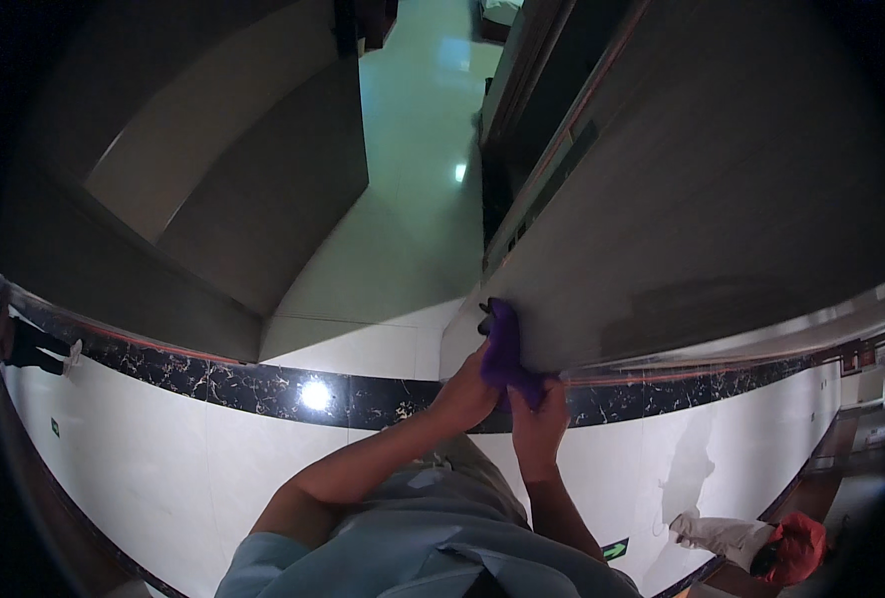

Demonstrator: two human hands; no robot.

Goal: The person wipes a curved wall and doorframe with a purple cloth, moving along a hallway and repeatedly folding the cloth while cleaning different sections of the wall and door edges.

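A purple cloth [504,351] is bunched against the near edge of a grey door leaf [637,247], around a dark door handle [485,320] whose end sticks out past the fabric. My left hand [476,392] presses into the cloth from the left, its fingers largely hidden by the folds. On the lower end of the same cloth, my right hand [543,411] pinches the fabric between thumb and fingers. Both hands are close together in front of my body.
Another grey door panel [263,187] stands to the left of the doorway. A dark marble band [383,396] crosses the pale tiled floor [278,448]. A person in a red top [794,549] is at right; another person's dark-trousered legs [35,347] show at far left. Green arrow signs [616,549] mark the floor.
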